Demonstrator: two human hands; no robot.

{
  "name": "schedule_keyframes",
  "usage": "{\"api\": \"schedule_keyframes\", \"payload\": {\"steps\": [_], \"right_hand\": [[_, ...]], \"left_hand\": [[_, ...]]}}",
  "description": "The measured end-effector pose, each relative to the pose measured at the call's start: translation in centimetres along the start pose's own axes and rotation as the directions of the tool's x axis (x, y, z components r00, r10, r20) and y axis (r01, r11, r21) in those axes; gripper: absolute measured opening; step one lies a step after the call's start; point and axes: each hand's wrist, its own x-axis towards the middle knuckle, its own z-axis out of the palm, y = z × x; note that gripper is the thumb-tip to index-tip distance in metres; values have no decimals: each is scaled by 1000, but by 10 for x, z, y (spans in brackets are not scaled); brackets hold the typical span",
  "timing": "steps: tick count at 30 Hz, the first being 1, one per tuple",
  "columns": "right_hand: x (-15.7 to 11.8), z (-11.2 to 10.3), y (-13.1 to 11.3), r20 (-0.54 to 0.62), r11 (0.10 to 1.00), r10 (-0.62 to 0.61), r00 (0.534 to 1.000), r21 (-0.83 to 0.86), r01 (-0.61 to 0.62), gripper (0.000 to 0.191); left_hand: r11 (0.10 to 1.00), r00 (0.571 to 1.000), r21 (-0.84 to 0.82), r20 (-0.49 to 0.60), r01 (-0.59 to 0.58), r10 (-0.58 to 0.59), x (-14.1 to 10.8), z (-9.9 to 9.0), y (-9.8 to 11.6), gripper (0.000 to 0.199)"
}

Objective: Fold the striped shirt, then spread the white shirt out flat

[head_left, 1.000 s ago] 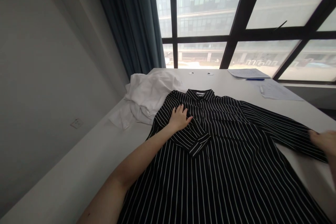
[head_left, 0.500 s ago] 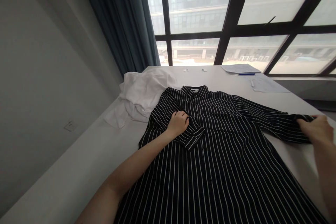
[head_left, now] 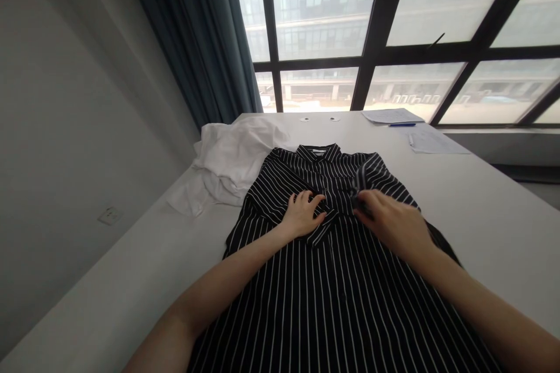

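White cloth (head_left: 231, 157), crumpled soft heap, just beside collar end of shirt. Left hand (head_left: 301, 215) spread wide, palm down on cuff (head_left: 321, 232), pinning sleeve across chest. Black pinstriped shirt (head_left: 332, 285), thin smooth fabric, lies flat mid-table, collar pointing away from person, on white table (head_left: 494, 245). Right hand (head_left: 394, 218) narrow, fingertips pinching other sleeve (head_left: 361, 183), cloth bunched into small ridge. Loose papers (head_left: 433, 143), blue pen (head_left: 401, 125) at far side, well apart from shirt.

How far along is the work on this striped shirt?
Done: one sleeve lies folded across the front, its cuff by the left hand. In hand: the right hand holds the other sleeve over the chest. Left: the shirt's long body lies flat, unfolded, the white garment heaped beside it.
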Motion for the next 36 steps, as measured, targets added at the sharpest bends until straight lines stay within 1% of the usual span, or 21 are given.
{"api": "schedule_keyframes", "payload": {"steps": [1,3,4,5,6,8,10,12,14,15,17,19,20,22,24,26,28,30,33,35,36], "right_hand": [[-7,3,-12,68,991,-109,992,86,103,21],[-18,7,-26,132,950,-240,962,237,205,21],[-21,9,-26,139,934,-256,957,289,209,21],[-21,10,-21,134,929,-240,961,320,187,21],[-19,12,-12,121,932,-198,973,329,149,22],[-10,20,18,79,953,-69,995,299,42,24],[3,35,58,13,971,52,999,234,-54,27],[15,56,97,-15,970,128,992,209,-122,31],[23,79,127,3,968,148,989,205,-146,36],[25,89,137,28,969,139,990,203,-142,39],[26,107,148,133,973,111,985,189,-135,45],[23,118,150,260,977,109,959,152,-152,54],[21,122,150,310,977,117,944,133,-164,58],[19,125,151,356,977,127,926,118,-179,61],[20,125,155,342,976,130,931,119,-180,56],[26,124,158,285,977,152,947,104,-188,50],[35,123,156,210,979,165,964,84,-186,47],[44,124,147,167,986,120,979,91,-137,46],[53,129,125,209,991,32,977,118,-58,49],[57,134,112,269,990,29,963,128,-65,53],[58,136,106,293,989,41,955,127,-82,55]], "left_hand": [[1000,1000,5,-6,5,-5,-1,0,-1,42],[1000,1000,6,-25,9,-9,-2,0,-2,38],[1000,999,1,-37,7,-7,-3,-1,-2,35],[1000,999,-9,-50,1,-2,-4,-3,-2,33],[1000,998,-23,-64,-9,7,-5,-5,0,31],[998,995,-54,-88,-39,34,-6,-10,6,28],[994,991,-74,-105,-86,78,-7,-16,15,29],[982,981,-74,-93,-176,169,-9,-20,27,36],[946,948,-67,-41,-319,316,-9,-22,36,46],[917,919,-68,-5,-393,394,-9,-21,39,49],[862,860,-75,62,-501,506,-8,-18,41,47],[840,834,-93,105,-535,542,-7,-15,40,39],[841,834,-109,114,-530,541,-7,-13,38,35],[851,848,-157,108,-501,519,-7,-11,33,30],[858,868,-219,82,-464,490,-7,-12,30,29],[866,889,-260,56,-427,454,-6,-13,27,29],[885,909,-249,38,-394,416,-4,-13,25,30],[913,926,-196,47,-359,374,-2,-11,22,33],[941,936,-149,136,-305,325,0,-6,18,42],[944,930,-156,185,-290,316,-2,-2,16,45],[943,930,-168,188,-287,317,-3,-1,16,46]]}}
